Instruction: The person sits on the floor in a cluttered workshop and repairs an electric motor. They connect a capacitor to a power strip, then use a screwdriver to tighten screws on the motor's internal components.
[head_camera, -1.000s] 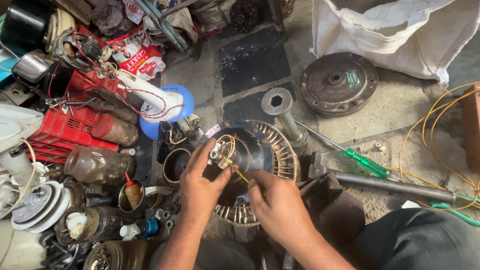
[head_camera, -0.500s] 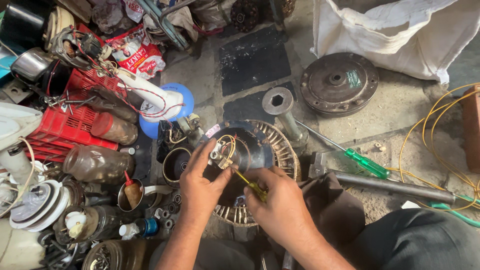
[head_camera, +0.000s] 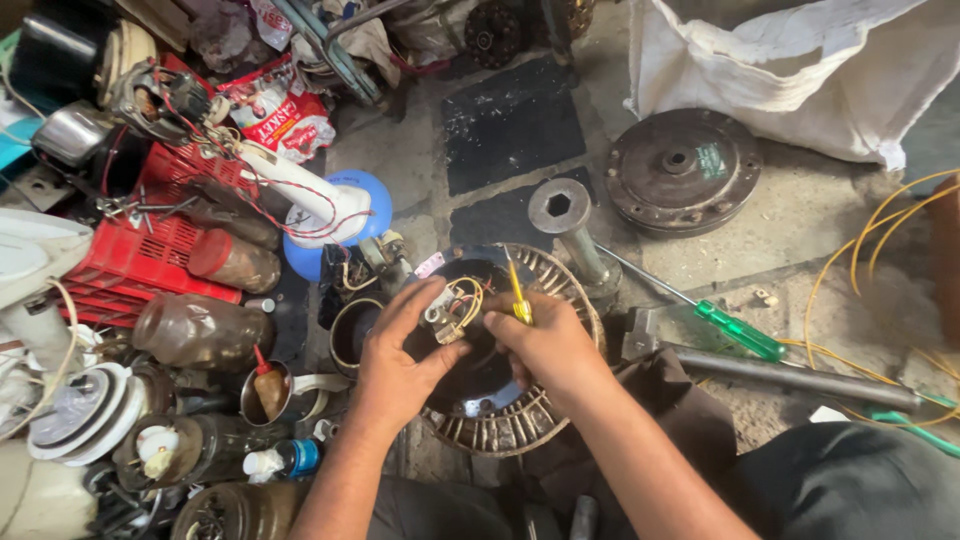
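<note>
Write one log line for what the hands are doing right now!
left hand: pinches wire bundle | right hand: holds yellow tool upright | under both: round motor | floor: green screwdriver

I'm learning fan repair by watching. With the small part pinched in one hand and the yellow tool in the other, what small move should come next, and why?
Probably bring the yellow tool's tip down onto the small wired part. The left hand pinches that part over the motor, while the right hand holds the tool upright just beside it, tip apparently not yet on it.

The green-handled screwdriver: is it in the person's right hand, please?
No, the green-handled screwdriver lies on the floor, apart from the right hand.
</note>
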